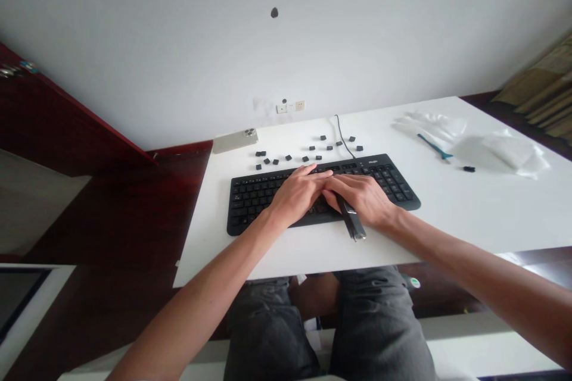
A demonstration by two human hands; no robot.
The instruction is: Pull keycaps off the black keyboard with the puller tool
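A black keyboard (252, 195) lies on the white table in front of me. My left hand (300, 190) rests over its middle keys, with fingers stretched out and their tips meeting the fingers of my other hand. My right hand (355, 193) is closed around a slim black tool (352, 223). The tool's shiny end sticks out toward me past the keyboard's near edge; its far end is hidden under my fingers. Several loose black keycaps (288, 158) lie scattered behind the keyboard.
A phone (236, 140) lies at the table's back left. The keyboard's cable (342, 134) runs toward the wall. At the right lie a blue pry tool (433, 147), a small black piece (469, 169) and crumpled clear plastic bags (504, 152). My legs are under the table's front edge.
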